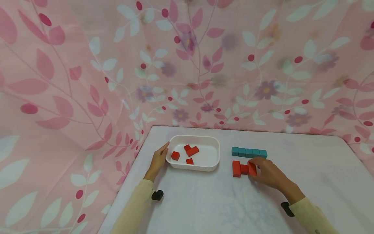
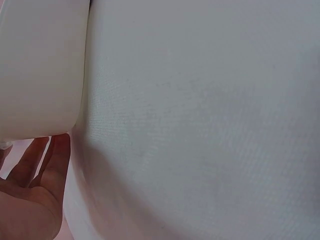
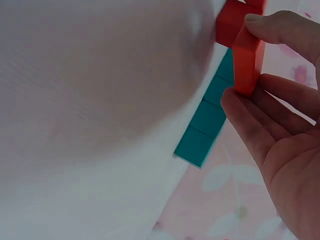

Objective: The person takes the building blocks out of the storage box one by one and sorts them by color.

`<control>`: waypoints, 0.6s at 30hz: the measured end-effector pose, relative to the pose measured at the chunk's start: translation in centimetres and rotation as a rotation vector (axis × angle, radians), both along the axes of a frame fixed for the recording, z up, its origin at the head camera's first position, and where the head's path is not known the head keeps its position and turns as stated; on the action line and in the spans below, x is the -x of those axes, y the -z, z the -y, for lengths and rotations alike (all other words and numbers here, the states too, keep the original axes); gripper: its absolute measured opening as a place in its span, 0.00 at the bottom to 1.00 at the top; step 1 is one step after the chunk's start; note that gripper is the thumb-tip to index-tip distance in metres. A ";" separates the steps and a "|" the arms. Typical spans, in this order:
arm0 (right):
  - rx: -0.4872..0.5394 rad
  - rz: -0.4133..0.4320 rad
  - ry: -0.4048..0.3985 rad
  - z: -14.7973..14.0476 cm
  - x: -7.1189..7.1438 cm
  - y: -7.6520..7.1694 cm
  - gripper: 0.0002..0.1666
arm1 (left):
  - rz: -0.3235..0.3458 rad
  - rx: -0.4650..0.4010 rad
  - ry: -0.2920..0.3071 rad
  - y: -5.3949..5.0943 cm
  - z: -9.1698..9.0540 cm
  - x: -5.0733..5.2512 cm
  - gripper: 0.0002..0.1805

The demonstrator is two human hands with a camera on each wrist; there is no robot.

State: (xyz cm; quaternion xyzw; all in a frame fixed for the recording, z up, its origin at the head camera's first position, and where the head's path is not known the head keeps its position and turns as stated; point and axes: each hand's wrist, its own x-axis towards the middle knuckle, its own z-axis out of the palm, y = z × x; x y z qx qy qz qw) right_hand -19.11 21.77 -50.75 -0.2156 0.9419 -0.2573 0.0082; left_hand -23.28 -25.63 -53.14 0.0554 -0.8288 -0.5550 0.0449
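Right of the white tub [image 1: 193,168], the right hand [image 1: 268,172] pinches a red block [image 3: 245,65] beside two more red blocks [image 1: 236,169] (teal blocks [image 1: 249,152] lie that side too). The left hand [image 1: 157,161], fingers extended, touches the tub's left end.

Pink cloth [image 1: 216,122] is hanging like a wall behind the white surface [image 1: 198,198] and along its left side, sagging into soft creases near the corner. Large rosy and pale leaves [image 1: 28,86], purple flowers [image 1: 266,90] and dark red berries [image 1: 298,59] are spreading across the print. The surface is showing a faint pattern toward the front, its far right corner curving gently. Soft, rather dim light is falling over everything, leaving blurred shadows.
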 end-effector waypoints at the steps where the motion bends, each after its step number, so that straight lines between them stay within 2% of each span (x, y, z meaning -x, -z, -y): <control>1: -0.003 0.014 0.001 0.1 -0.1 0.1 0.37 | 0.003 -0.001 -0.002 0.0 0.0 0.0 0.22; 5: -0.032 0.050 0.009 0.4 -0.1 0.4 0.36 | 0.016 0.005 -0.008 0.0 -0.1 0.0 0.22; 18: -0.035 0.061 -0.003 0.6 0.2 0.9 0.34 | 0.014 0.019 -0.017 0.2 -0.1 0.0 0.22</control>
